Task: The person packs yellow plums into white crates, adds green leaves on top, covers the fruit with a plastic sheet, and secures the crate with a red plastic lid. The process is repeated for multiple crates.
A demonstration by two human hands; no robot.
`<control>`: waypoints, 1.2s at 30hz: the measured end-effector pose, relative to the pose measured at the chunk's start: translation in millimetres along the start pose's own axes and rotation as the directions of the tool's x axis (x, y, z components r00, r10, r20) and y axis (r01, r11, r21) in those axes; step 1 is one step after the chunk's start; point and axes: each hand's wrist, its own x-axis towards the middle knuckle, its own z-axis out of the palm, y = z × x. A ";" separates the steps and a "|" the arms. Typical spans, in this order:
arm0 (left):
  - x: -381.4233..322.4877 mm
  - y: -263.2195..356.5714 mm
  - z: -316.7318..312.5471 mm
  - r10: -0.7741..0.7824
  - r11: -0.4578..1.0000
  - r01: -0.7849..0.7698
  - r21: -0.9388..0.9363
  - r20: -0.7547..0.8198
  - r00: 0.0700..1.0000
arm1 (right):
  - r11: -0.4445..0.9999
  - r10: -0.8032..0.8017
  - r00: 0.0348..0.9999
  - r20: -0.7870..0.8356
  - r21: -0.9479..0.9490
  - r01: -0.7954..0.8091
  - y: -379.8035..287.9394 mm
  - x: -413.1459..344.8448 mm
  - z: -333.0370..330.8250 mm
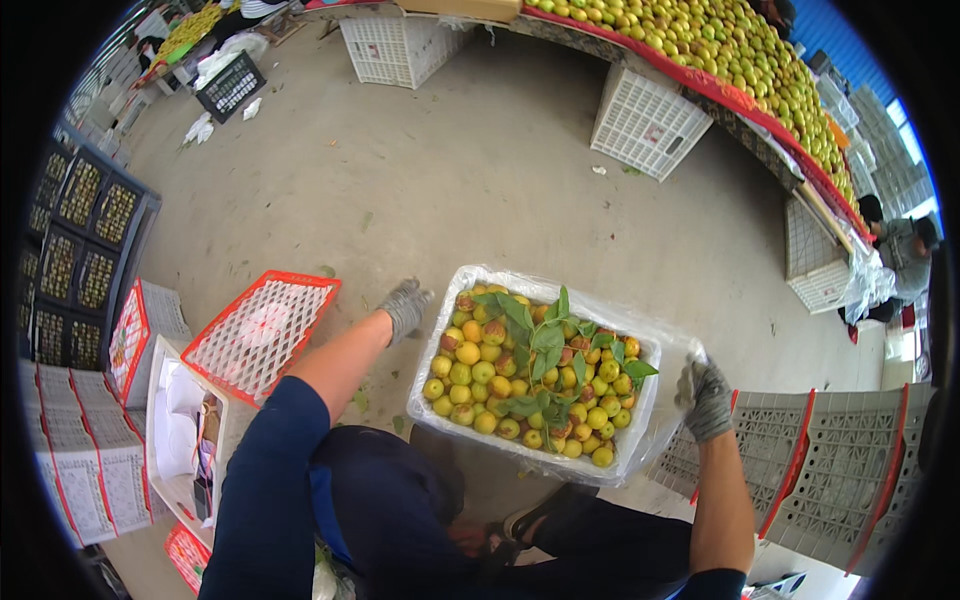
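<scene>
A white foam box point(536, 375) full of green and reddish jujubes point(483, 371) stands before me, with a sprig of green leaves point(550, 337) lying over the fruit. Clear plastic film point(667, 390) wraps its walls and stretches out past its right side. My right hand point(705, 397), in a grey knitted glove, grips the gathered edge of that film at the right. My left hand point(406, 309), gloved alike, is raised just left of the box's upper left corner, fingers apart and holding nothing that I can see.
A red-rimmed white lattice lid point(262, 330) rests at the left beside an open white box point(161, 420). Grey crates with red rims point(825, 465) are at the right. A long table edge point(675, 67) heaped with jujubes curves along the top right; a person point(904, 259) sits near it.
</scene>
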 end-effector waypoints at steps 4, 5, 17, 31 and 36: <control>7.6 -33.4 3.3 0.049 0.995 -0.067 0.072 0.231 0.972 | 0.442 0.053 0.988 0.147 -0.890 0.109 -6.9 -39.5 9.7; 15.4 -38.7 -0.4 0.087 0.993 -0.103 0.064 0.219 0.972 | 0.307 0.162 0.975 0.154 -0.947 0.098 -8.1 -44.9 9.6; 15.0 10.3 -20.2 0.677 0.686 -0.623 0.377 -0.018 0.736 | 0.827 -0.206 0.971 -0.119 -0.552 0.107 6.3 -0.6 63.6; -84.1 67.7 -42.8 0.577 0.774 -0.622 0.120 0.272 0.770 | 0.922 -0.216 0.974 0.071 -0.313 0.227 -69.9 -63.4 -42.6; -102.8 -41.6 -114.9 0.192 0.691 -0.510 0.512 0.550 0.813 | 0.332 0.176 0.983 -0.043 -0.938 -0.100 -32.6 -93.3 -93.9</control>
